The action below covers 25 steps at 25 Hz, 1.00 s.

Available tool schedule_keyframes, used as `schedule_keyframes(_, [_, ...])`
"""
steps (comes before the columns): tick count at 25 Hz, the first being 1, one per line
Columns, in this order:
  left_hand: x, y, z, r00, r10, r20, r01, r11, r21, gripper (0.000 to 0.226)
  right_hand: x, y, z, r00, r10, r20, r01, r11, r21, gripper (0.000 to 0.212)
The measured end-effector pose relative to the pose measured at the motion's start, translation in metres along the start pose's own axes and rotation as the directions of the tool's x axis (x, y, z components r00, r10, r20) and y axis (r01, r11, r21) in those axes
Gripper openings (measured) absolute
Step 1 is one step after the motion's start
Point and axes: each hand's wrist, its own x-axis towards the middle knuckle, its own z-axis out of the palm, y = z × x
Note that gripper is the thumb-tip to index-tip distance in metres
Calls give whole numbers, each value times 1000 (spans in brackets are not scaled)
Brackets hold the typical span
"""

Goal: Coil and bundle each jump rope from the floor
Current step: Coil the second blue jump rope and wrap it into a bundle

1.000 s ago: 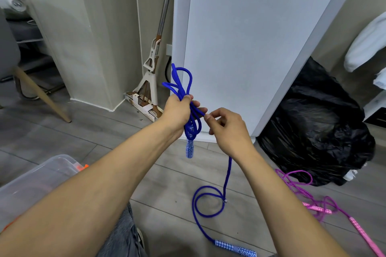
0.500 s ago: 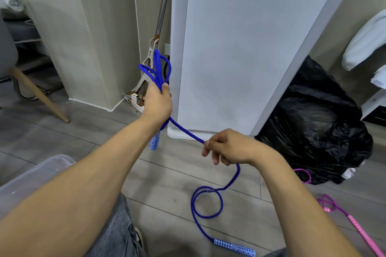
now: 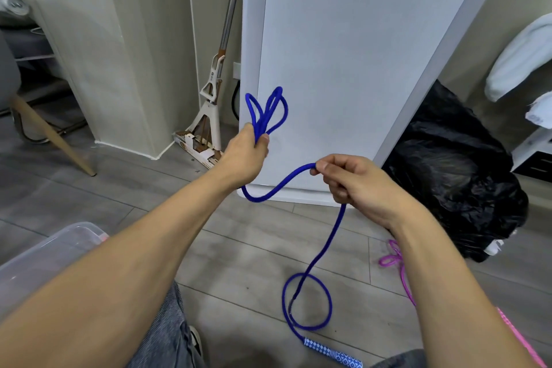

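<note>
A blue jump rope (image 3: 327, 240) runs from my hands down to the floor. My left hand (image 3: 243, 154) grips several coiled loops of it, which stick up above my fist in front of the white appliance. My right hand (image 3: 354, 185) pinches the rope's free length a little lower and to the right, and a slack bend hangs between the two hands. Below my right hand the rope drops to a loose loop on the floor and ends in a blue-and-white patterned handle (image 3: 333, 354). A pink jump rope (image 3: 398, 264) lies on the floor at the right, partly hidden by my right arm.
A tall white appliance (image 3: 343, 54) stands straight ahead. A black plastic bag (image 3: 457, 170) sits to its right, a mop (image 3: 210, 104) leans to its left. A clear plastic bin (image 3: 44, 251) is at my lower left, a chair leg (image 3: 53, 136) at far left.
My left hand moved right and lower with the coils, after swinging left. My right hand rose, pulling up more rope; the floor loop and handle stay put.
</note>
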Motion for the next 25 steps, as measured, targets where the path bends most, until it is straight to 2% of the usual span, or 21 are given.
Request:
schedule_keyframes(3, [-12,7,8,985,27,172,-5,992,-125,14,7,6,15,972,-39,-232,-10,978,-208,17])
schedule_keyframes(6, [-24,15,19,954,54,296,3,982,-190,15,12,8,25,936,-78,-343,0,975,-222,15])
schedule_keyframes(8, [-29,19,23,943,57,327,10,980,-197,15,12,7,28,924,-104,-369,25,977,-213,13])
schedule_keyframes(12, [-29,17,20,900,48,434,40,981,-192,16,13,11,31,910,-134,-392,10,953,-302,10])
schedule_keyframes(17, [-26,15,6,800,-86,594,216,965,-151,19,11,13,34,936,-118,-333,-24,919,-395,12])
schedule_keyframes(20, [-22,11,3,833,-100,545,282,923,-262,16,12,11,35,961,-112,-253,-24,877,-480,15])
schedule_keyframes(22, [-17,10,5,865,-119,488,362,821,-441,11,13,10,32,967,-136,-217,15,875,-484,21])
schedule_keyframes(25, [-6,8,4,929,-173,328,342,741,-578,8,12,11,20,964,-131,-233,4,879,-476,26])
